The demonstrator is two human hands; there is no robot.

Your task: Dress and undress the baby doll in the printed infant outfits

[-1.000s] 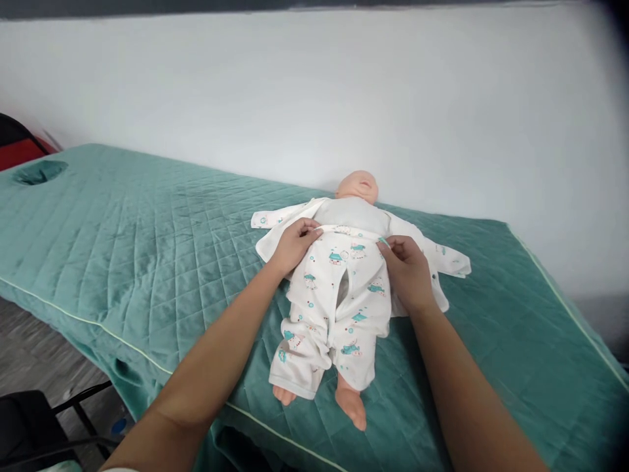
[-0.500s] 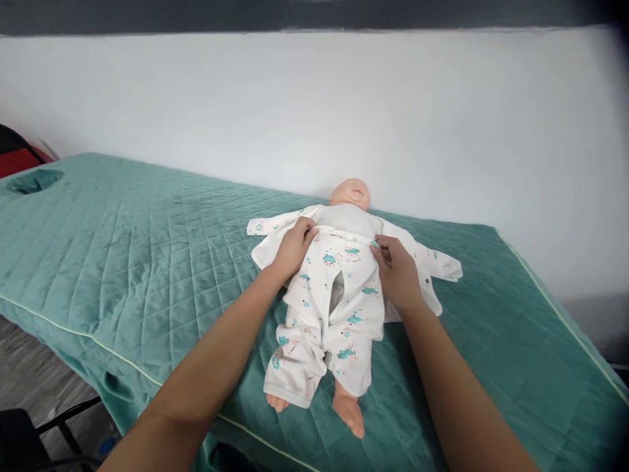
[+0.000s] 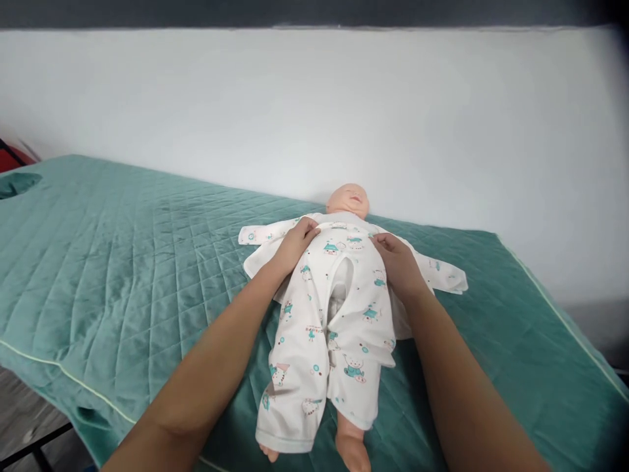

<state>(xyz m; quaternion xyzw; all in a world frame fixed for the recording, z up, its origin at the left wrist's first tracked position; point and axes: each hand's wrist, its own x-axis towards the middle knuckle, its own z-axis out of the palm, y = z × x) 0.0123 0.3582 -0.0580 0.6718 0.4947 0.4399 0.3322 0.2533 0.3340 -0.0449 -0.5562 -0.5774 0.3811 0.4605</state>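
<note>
Pinching the waistband (image 3: 346,227) of printed white baby trousers (image 3: 304,295) at both sides: on the left of the view with the left hand (image 3: 297,242), thumb and fingers closed on the edge, and on the right with the right hand (image 3: 398,259), fingers curled in on the cloth. Worn high on a baby doll (image 3: 348,200), up over the belly, with an open slit at the crotch showing pale material underneath. Creased into a fold on the right-hand leg of the view; ending near the ankles, above bare feet (image 3: 352,451). Dressed also in a matching long-sleeved top (image 3: 445,274), spread open with sleeves out to either side. Lying face up on a massage bed (image 3: 147,262) under a green quilted cover, head near a white wall (image 3: 221,111). Farther out, at far left, pierced by a hole (image 3: 17,186), near something red (image 3: 7,158).
</note>
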